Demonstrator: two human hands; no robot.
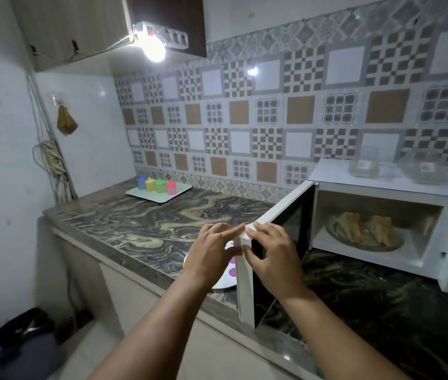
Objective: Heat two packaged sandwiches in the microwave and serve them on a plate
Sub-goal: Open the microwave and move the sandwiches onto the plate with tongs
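Note:
A white microwave stands on the marble counter at the right, its door swung wide open towards me. Inside, two toasted sandwiches lie on the glass turntable, out of their packaging. My left hand and my right hand both grip the free upper corner of the door, one on each side of its edge. A white plate with pink dots lies on the counter under my left hand, mostly hidden by the hand and the door.
Two clear empty plastic packages rest on top of the microwave. A white tray with several coloured small jars sits at the counter's back left. A dark bag lies on the floor at the lower left.

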